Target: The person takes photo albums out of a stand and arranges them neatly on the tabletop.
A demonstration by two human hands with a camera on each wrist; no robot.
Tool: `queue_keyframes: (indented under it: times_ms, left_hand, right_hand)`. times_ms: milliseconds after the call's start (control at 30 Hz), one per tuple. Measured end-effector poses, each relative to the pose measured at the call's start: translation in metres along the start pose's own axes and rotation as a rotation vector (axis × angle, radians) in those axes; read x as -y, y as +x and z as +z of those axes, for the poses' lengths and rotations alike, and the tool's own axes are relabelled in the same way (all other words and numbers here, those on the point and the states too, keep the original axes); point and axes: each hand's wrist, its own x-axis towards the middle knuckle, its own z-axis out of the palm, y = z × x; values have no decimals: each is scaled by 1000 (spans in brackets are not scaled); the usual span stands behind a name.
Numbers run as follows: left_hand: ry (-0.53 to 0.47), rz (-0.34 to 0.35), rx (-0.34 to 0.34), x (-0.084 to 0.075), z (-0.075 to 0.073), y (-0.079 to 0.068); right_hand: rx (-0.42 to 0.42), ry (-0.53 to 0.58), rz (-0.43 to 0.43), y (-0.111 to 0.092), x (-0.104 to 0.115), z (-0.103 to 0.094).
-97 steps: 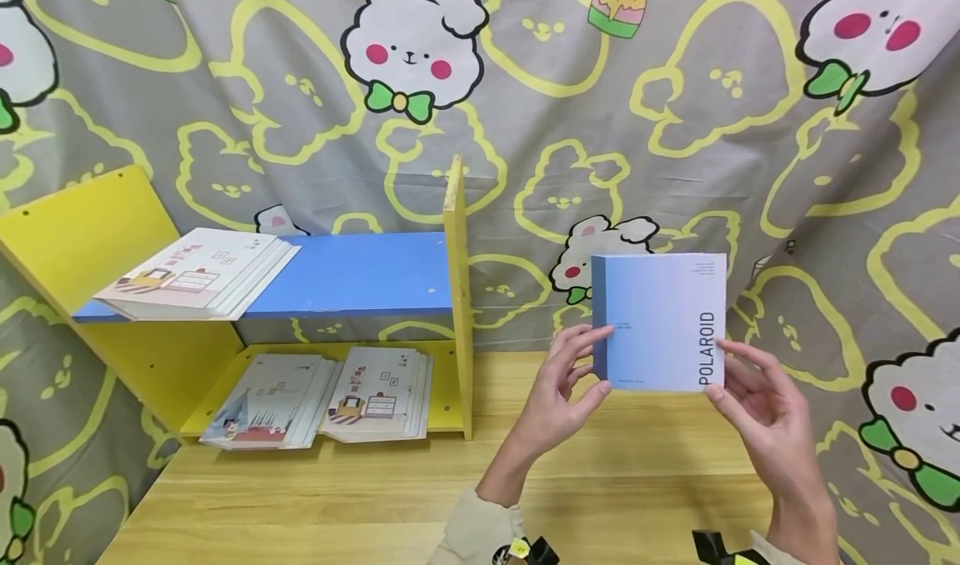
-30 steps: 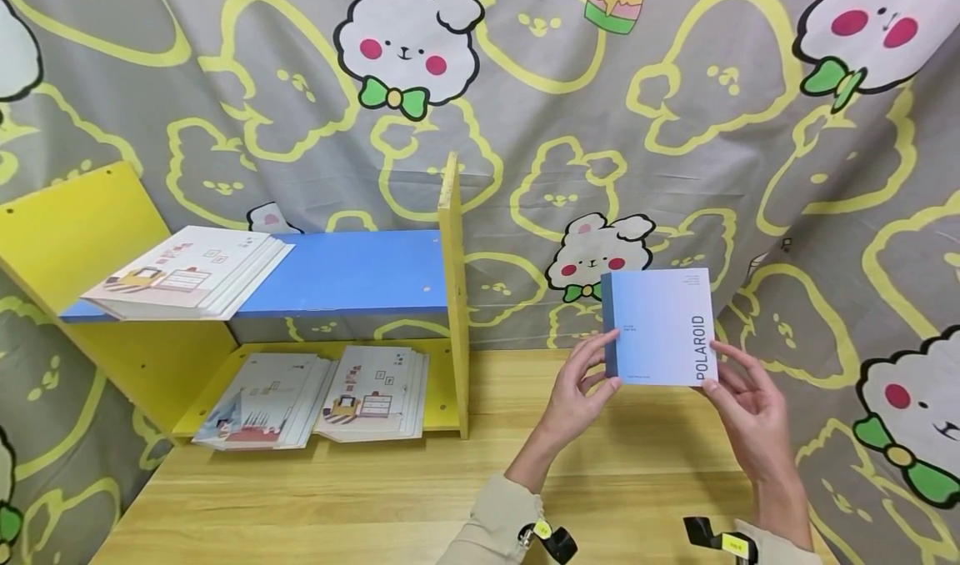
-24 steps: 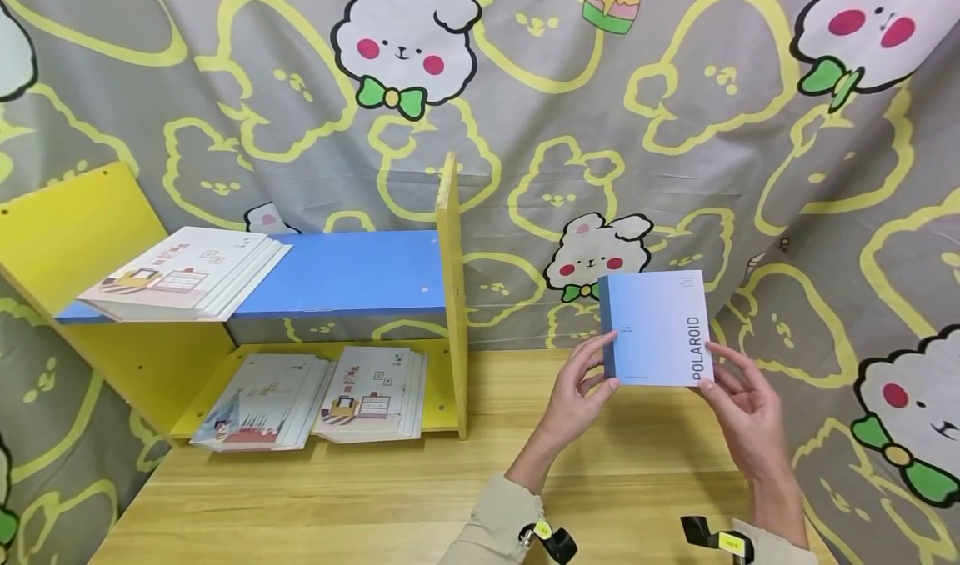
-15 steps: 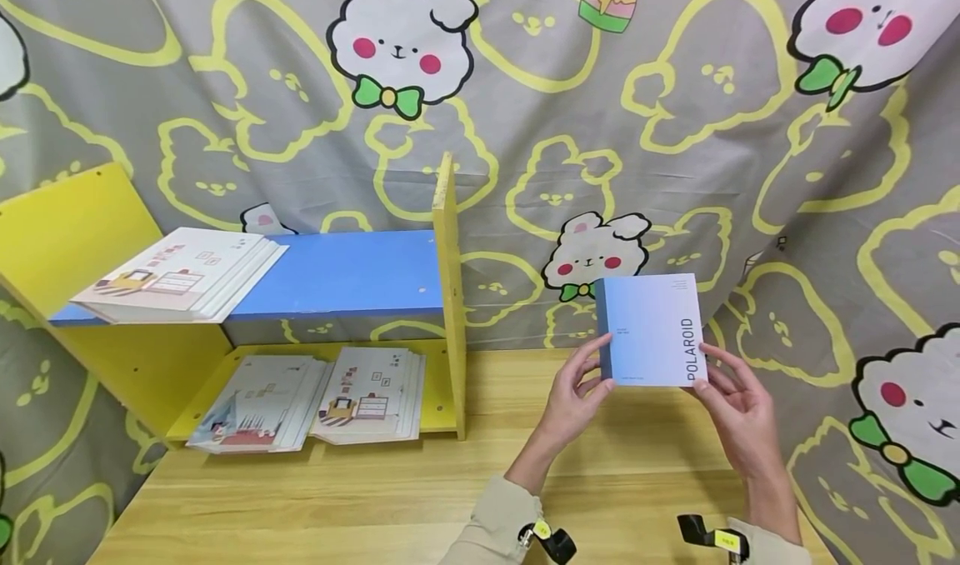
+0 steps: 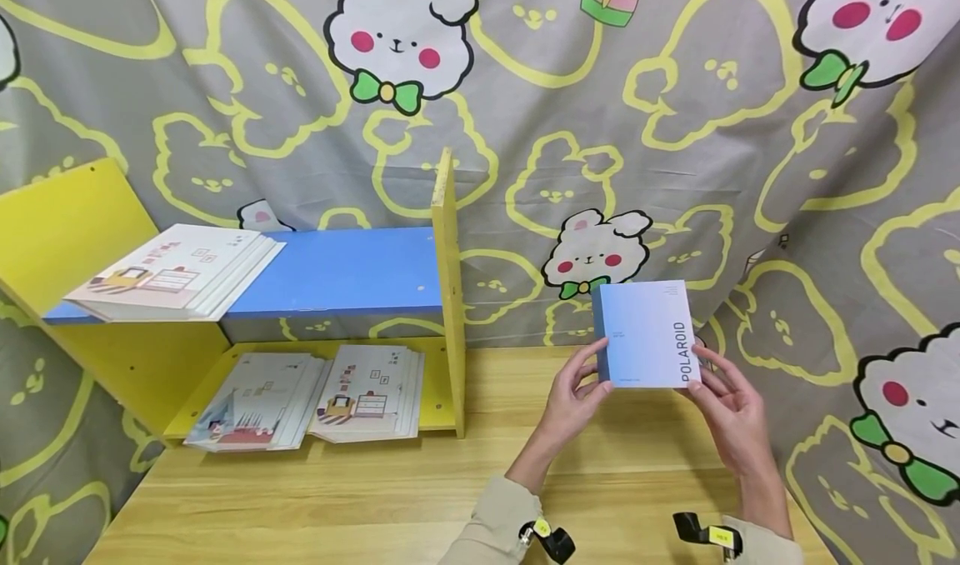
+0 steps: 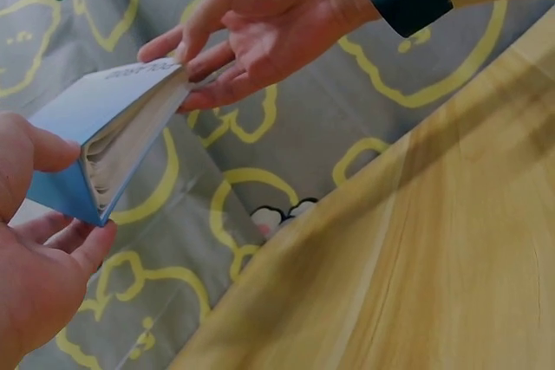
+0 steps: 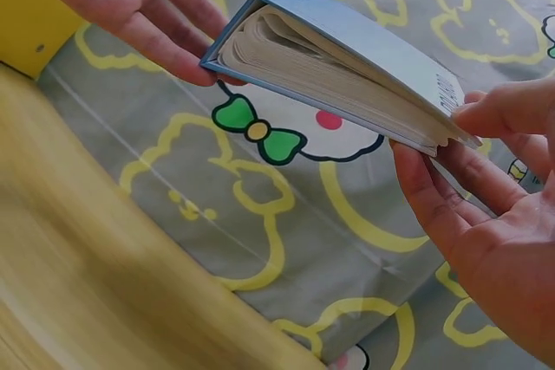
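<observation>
Both hands hold a small, thick photo album (image 5: 647, 332) with a pale blue-to-lilac cover lettered POLAROID and a darker blue spine on the left. My left hand (image 5: 573, 398) grips the spine side, thumb on the cover near the lower corner and fingers round the back. On the opposite side, my right hand (image 5: 731, 411) pinches the lower right edge between thumb and fingers. The album is raised off the table, its cover facing the head camera. From below, the right wrist view shows its bulky pages (image 7: 312, 67) slightly parted between the covers.
To the left stands a yellow shelf unit (image 5: 450, 298) with a blue upper board (image 5: 352, 269). A stack of illustrated white books (image 5: 180, 269) lies on that board; two more stacks, one left (image 5: 258, 398) and one right (image 5: 367, 390), lie below. A patterned curtain hangs behind the wooden table (image 5: 337, 498).
Held by both hands throughout, the album has moved slightly left and down, and looks smaller than at first. The view has shifted slightly. The shelf and its books stay as they were.
</observation>
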Motion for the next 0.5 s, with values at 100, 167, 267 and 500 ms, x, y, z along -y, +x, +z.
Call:
queue_keyframes:
  times_ms: [100,167,267,500]
  left_hand:
    - [-6,-11,-7,4,0,0]
    - [-11,-24,-10,6,1,-1]
    - [-21,-46,-15,8,1,-1]
    - [-31,-78,-15,14,3,-1]
  right_hand:
    - [5,14,7,-1,-3,-2]
    - [4,23,15,-2,-5,-3]
    - [-5,21,26,-2,-8,-5]
    - [-30,17,47,-1,-11,-8]
